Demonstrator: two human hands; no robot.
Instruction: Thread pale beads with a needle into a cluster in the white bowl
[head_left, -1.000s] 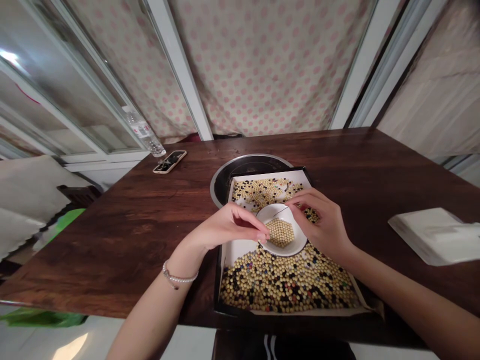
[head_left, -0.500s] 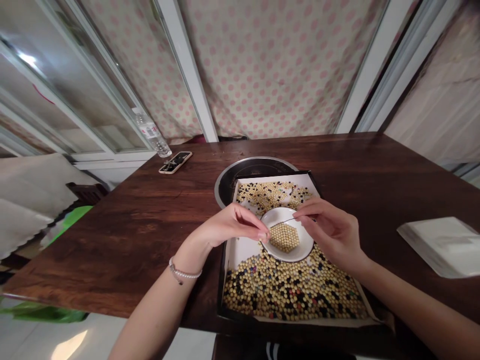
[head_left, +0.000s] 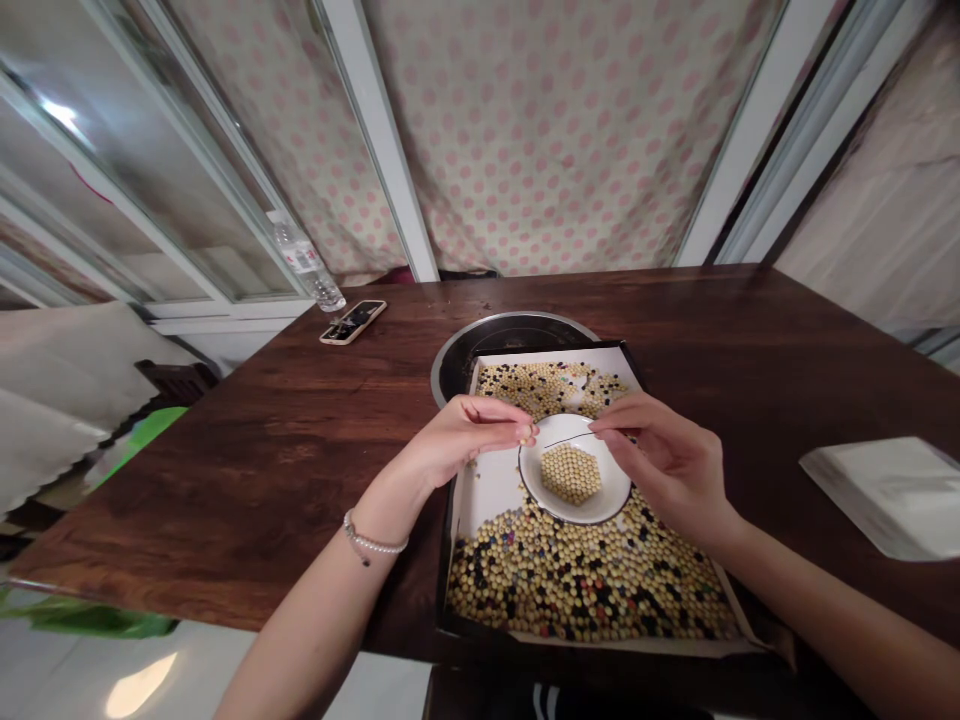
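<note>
A black tray (head_left: 448, 560) lined with white paper holds many cream, black and coloured beads (head_left: 585, 580). On the beads sits a small white dish (head_left: 609, 496) with a flat hexagon of cream beads (head_left: 570, 473) in it. My left hand (head_left: 465, 436) hovers over the dish's left rim, thumb and forefinger pinched on something tiny, perhaps a bead. My right hand (head_left: 664, 462) is at the dish's right rim, pinching a thin dark needle (head_left: 566, 440) that points left toward the left fingertips.
A round metal-rimmed burner (head_left: 480, 340) is set in the dark wooden table behind the tray. A phone (head_left: 352, 322) and a plastic bottle (head_left: 306, 262) lie at the far left corner. A white packet (head_left: 892, 495) rests at the right. Dotted curtain behind.
My left hand has lifted from the dish's near-left rim up to needle height. The right hand has brought the needle level, its tip now close to the left fingertips.
</note>
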